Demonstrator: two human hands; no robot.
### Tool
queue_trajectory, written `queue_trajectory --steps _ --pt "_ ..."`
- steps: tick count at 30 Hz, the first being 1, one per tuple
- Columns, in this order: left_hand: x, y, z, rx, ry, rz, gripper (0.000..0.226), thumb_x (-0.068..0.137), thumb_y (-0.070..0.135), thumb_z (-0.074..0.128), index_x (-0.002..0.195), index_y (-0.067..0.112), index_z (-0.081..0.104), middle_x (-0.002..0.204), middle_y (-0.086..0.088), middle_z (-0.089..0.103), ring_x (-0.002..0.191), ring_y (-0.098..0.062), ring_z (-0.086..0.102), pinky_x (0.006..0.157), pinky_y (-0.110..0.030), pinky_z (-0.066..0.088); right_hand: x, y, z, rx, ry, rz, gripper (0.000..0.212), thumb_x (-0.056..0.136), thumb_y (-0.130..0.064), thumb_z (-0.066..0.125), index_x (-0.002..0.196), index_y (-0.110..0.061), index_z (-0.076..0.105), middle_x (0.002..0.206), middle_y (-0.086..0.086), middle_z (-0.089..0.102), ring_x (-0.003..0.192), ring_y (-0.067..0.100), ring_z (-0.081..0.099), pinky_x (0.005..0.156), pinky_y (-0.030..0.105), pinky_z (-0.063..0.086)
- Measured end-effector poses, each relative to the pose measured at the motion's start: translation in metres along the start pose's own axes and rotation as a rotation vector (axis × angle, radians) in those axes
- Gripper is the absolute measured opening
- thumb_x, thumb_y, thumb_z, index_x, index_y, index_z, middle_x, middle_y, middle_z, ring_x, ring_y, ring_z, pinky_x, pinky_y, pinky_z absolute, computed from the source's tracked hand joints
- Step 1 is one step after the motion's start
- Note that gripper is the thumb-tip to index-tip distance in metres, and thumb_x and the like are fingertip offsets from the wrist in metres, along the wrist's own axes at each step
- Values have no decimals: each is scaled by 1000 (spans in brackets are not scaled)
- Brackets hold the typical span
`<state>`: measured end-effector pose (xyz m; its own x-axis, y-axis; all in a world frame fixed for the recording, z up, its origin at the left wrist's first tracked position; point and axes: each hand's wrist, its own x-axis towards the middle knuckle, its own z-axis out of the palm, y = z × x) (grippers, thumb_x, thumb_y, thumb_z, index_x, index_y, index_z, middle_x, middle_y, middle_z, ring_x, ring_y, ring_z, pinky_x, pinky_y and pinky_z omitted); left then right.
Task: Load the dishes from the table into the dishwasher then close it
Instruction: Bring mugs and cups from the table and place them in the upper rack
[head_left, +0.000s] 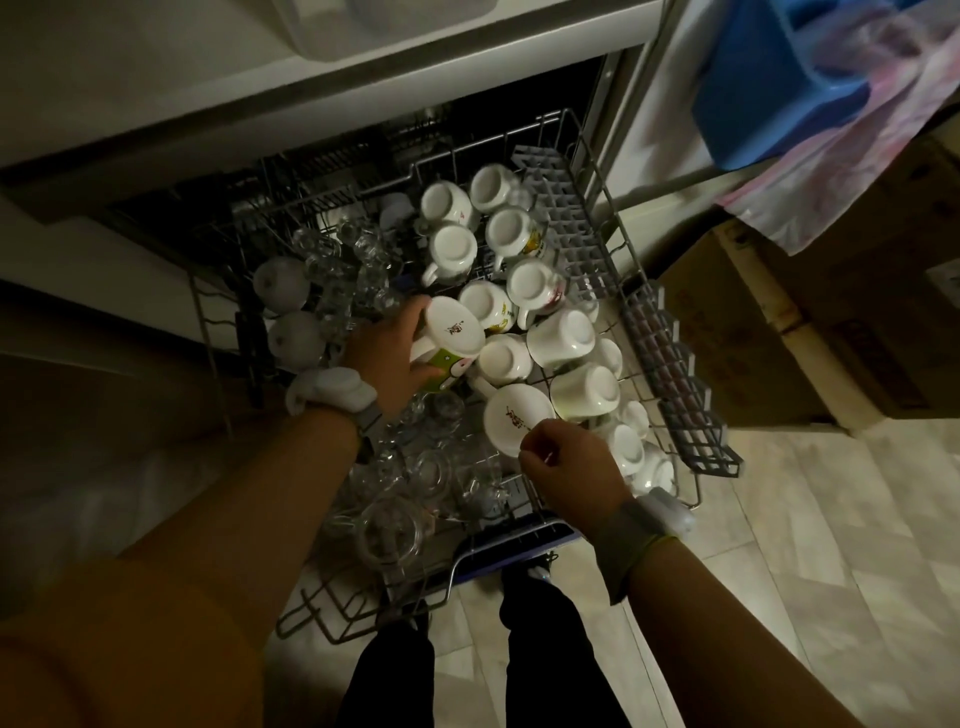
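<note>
The dishwasher's upper wire rack (670, 364) is pulled out under the counter. Several white mugs (498, 228) stand upside down on its right half. Clear glasses (415, 467) fill its left and front. My left hand (384, 358) grips a green-and-white mug (449, 338), bottom up and tilted, at the rack's middle. My right hand (566, 462) grips the lower side of another upturned white mug (517, 418) with a red mark on its base, near the rack's front.
A grey folding shelf (576, 218) runs along the rack's right side. Cardboard boxes (810, 322) stand to the right, a blue bin (774, 88) and a plastic bag (883, 135) on top. My legs (540, 649) stand on tiled floor at the rack's front edge.
</note>
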<state>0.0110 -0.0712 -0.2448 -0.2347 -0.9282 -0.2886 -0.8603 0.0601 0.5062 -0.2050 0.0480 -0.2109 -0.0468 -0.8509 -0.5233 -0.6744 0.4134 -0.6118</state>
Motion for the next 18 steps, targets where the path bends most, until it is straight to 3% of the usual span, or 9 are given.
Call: queue_trajectory --steps 2,4,14,16,18 --pt "-5 -2 7 29 -45 -73 103 73 28 81 152 18 15 142 -16 46 124 -36 47 99 -47 42 2 -3 1 -13 -16 0 10 88 -20 63 97 -16 67 103 3 66 98 18 60 87 37 53" --pt "-9 -4 14 38 -57 -107 106 75 29 80 153 18 9 148 -16 38 130 -37 42 103 -47 39 3 -6 0 -26 -27 1 11 88 -21 62 97 -16 66 103 3 66 98 19 59 87 37 53" --pt "-20 9 26 -91 130 -191 98 74 28 80 151 15 20 145 -13 42 126 -36 46 99 -47 44 1 0 4 -20 -5 30 9 87 -18 63 94 -15 66 100 3 66 95 20 61 85 39 54" --pt "-25 12 27 -16 139 -218 102 73 38 79 152 16 17 147 -16 36 130 -37 39 100 -48 40 -1 4 2 7 83 6 9 87 -18 63 94 -15 67 94 2 65 87 19 61 81 42 55" --pt "-31 19 24 69 192 -226 104 70 45 79 151 19 19 142 -18 36 125 -38 39 95 -50 39 -5 10 -8 -1 307 -56 15 85 -15 63 100 -14 66 97 4 63 87 20 59 77 45 54"
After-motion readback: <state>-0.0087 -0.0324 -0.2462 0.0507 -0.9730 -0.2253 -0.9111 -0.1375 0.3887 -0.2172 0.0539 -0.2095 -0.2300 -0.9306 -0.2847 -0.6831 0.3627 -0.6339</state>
